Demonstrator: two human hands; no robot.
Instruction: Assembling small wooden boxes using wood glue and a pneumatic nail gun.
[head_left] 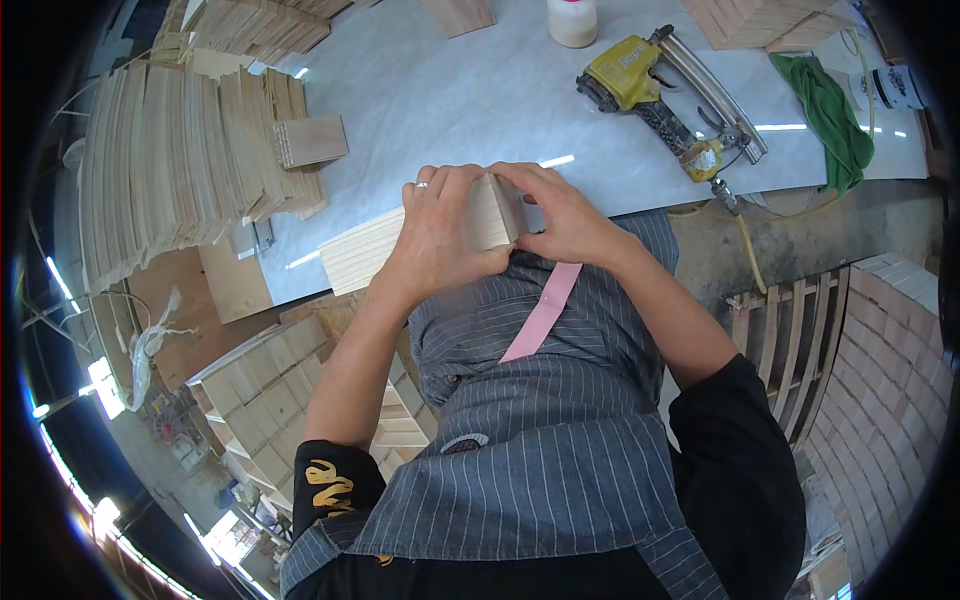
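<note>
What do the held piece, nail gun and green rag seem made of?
Held piece: wood, apparently unfinished; pale, visible grain.
Nail gun: probably metal, partly painted; silvery and yellow surfaces. Dark grip maybe rubber or plastic.
Green rag: fabric, matte; soft folds, fibre unclear.

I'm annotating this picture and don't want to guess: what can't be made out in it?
All in the head view:
Wooden piece: its middle, covered by the left hand.
Pink strip: its upper end, hidden behind the right hand.
Pale container: its top, cut off by the upper edge.
Small red item, lower left: too small to identify.
</note>
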